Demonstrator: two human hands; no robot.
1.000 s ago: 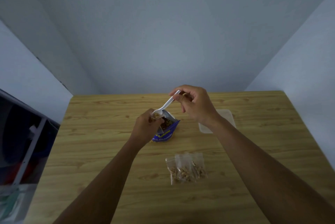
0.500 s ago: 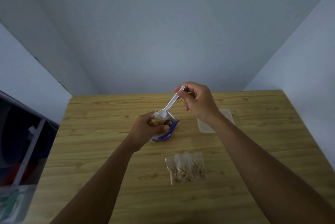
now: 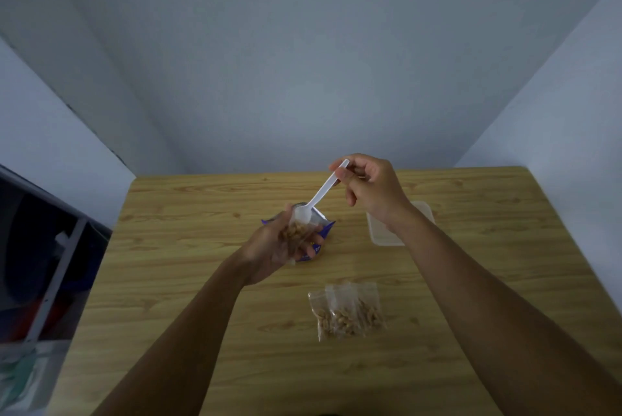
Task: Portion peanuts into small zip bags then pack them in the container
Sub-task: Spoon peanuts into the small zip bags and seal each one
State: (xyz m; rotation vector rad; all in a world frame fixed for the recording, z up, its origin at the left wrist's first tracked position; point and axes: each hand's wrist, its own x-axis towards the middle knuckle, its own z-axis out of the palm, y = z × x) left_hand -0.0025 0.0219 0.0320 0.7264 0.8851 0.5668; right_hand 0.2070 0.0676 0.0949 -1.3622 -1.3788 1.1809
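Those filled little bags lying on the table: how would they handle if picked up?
The bags look like thin clear film, so likely floppy, sagging around the peanuts. Each holds only a small heap, so probably light. They lie overlapping on the table, so pushing one may drag its neighbours.

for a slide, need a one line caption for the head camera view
Right hand holds a white spoon at the mouth of the small zip bag in the left hand, filled bags nearby.

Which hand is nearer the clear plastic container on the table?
Right. The right hand, holding the white spoon, is raised just left of the container; the left hand, gripping a small bag, is farther left, by the blue packet.
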